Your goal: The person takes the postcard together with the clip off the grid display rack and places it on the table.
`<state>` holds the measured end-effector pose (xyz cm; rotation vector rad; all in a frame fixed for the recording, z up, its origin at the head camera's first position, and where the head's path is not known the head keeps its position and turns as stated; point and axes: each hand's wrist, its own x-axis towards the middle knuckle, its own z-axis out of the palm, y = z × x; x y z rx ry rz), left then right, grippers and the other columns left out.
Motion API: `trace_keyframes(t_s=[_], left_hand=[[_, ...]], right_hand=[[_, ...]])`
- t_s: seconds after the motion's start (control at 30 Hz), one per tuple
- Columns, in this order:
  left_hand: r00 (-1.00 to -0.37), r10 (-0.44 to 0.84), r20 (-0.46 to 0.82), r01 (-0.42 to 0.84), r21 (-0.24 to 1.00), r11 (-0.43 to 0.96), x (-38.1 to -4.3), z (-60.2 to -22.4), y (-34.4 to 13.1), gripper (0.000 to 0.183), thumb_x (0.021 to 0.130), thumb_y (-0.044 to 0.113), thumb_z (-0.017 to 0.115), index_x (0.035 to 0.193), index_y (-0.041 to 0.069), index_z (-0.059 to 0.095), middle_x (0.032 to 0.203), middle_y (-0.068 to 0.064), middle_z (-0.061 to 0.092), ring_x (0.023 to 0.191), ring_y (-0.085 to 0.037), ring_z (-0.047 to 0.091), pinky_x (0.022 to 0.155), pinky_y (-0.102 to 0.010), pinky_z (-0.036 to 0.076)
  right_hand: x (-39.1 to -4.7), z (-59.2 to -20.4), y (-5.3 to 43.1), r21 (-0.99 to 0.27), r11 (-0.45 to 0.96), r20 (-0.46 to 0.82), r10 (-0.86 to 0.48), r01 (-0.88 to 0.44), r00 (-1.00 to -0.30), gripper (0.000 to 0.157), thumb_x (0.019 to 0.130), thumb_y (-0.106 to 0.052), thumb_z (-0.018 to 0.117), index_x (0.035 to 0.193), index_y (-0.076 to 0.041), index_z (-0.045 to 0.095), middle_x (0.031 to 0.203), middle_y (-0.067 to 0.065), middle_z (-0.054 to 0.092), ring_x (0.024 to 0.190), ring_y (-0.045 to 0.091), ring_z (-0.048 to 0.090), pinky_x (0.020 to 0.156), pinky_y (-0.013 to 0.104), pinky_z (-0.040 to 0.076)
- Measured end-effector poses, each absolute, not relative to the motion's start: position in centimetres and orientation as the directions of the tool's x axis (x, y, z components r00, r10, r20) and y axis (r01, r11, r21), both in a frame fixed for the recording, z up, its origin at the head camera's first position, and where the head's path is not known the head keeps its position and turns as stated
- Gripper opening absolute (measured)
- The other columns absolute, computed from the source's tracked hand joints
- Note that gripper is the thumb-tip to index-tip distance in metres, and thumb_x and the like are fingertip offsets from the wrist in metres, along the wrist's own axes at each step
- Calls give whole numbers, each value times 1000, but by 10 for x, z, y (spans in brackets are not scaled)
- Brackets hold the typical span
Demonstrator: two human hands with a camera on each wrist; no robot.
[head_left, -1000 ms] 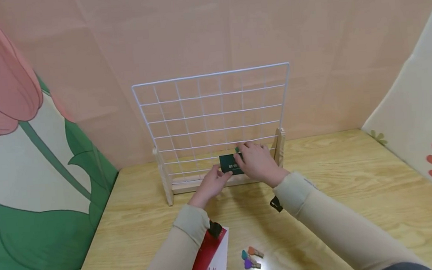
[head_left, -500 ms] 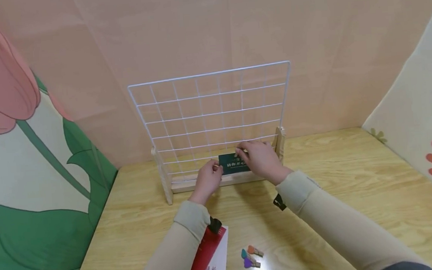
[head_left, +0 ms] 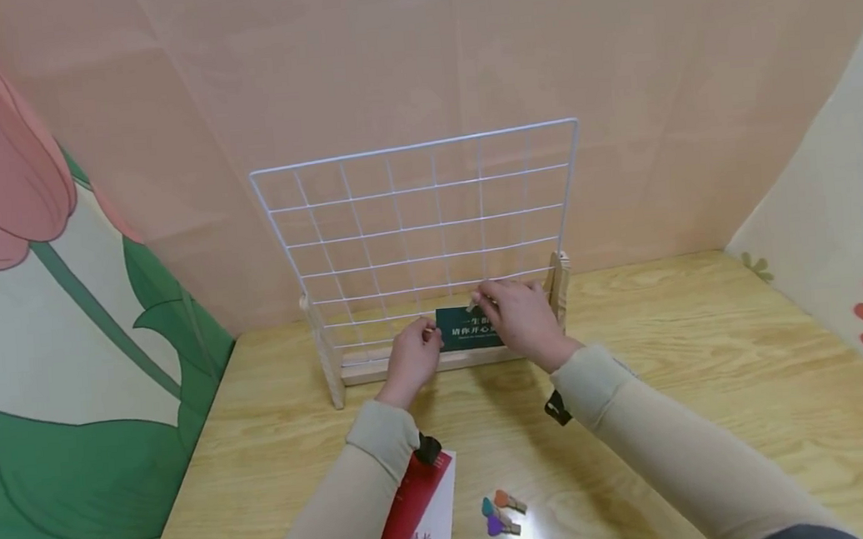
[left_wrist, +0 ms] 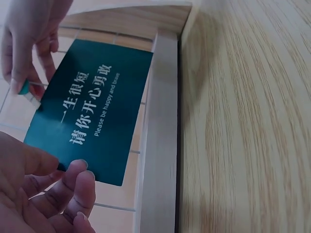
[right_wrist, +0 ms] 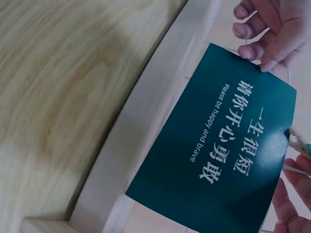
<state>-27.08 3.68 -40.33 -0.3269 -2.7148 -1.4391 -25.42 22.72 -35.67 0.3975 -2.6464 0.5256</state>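
Observation:
A dark green card (head_left: 466,330) with white lettering stands against the lower part of a white wire grid (head_left: 415,146). My left hand (head_left: 411,354) pinches the card's left edge between thumb and fingers, seen closely in the left wrist view. At the card's top edge, my right hand (head_left: 521,317) pinches a small wooden clothespin (left_wrist: 33,98) with a teal end. Its tip meets the card's edge in both wrist views; whether it also grips a wire is hidden. The right hand covers the card's right part in the head view.
Wooden feet and a crossbar (left_wrist: 158,121) support the grid. Several clothespins with coloured heart ends (head_left: 503,517) lie on the wooden table (head_left: 673,386) near the front. Red and white printed papers (head_left: 436,520) lie partly under the left forearm.
My left hand has shifted left to the card's left edge. My right hand has moved slightly right, uncovering more lettering. Over the last half second, both hands have stayed almost still.

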Motion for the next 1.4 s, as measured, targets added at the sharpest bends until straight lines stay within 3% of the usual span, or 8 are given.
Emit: trace_keyframes(t_s=[0.27, 0.5, 0.7, 1.0, 1.27, 1.4], left_hand=[[-970, 184, 159, 236, 800, 552, -268, -404, 32, 17, 106, 13, 55, 110, 3, 68, 88, -4, 68, 80, -20, 61, 74, -37, 49], [-973, 180, 146, 226, 772, 595, -260, -398, 26, 19, 105, 16, 56, 114, 6, 69, 96, -5, 68, 84, -22, 61, 75, -39, 49], [-968, 193, 160, 246, 751, 613, -254, -389, 16, 22, 105, 17, 55, 117, 4, 68, 102, -10, 70, 89, -25, 63, 80, -42, 52], [-957, 217, 191, 286, 736, 613, -247, -382, 2, 18, 105, 16, 56, 110, 4, 69, 93, -8, 66, 80, -24, 58, 71, -37, 49], [-949, 248, 193, 308, 732, 608, -238, -383, -8, 15, 105, 15, 56, 108, 5, 68, 80, -5, 57, 68, -21, 51, 60, -32, 42], [-945, 262, 198, 319, 738, 594, -232, -382, -14, 14, 105, 13, 57, 104, 5, 68, 77, -5, 52, 70, -20, 49, 60, -32, 41]], right_hand=[[-248, -359, 224, -354, 874, 469, -143, -334, -872, 28, 109, -29, 54, 117, -7, 71, 127, 17, 70, 122, 40, 62, 96, 60, 40], [-239, -355, 230, -389, 852, 513, -116, -351, -851, 30, 108, -25, 56, 121, -2, 70, 126, 19, 70, 121, 40, 61, 98, 62, 39], [-230, -354, 237, -434, 818, 527, -108, -376, -843, 27, 108, -23, 56, 114, -2, 71, 122, 19, 71, 118, 39, 63, 99, 64, 39], [-221, -361, 247, -463, 807, 485, -116, -367, -867, 28, 108, -23, 55, 112, 0, 71, 116, 19, 71, 113, 40, 64, 102, 66, 37], [-214, -371, 253, -467, 807, 446, -138, -362, -884, 26, 108, -22, 56, 107, -2, 72, 103, 14, 73, 91, 31, 67, 81, 51, 54], [-207, -371, 255, -486, 802, 316, -210, -348, -925, 23, 106, -22, 58, 102, -4, 73, 92, 7, 70, 79, 22, 63, 70, 42, 56]])
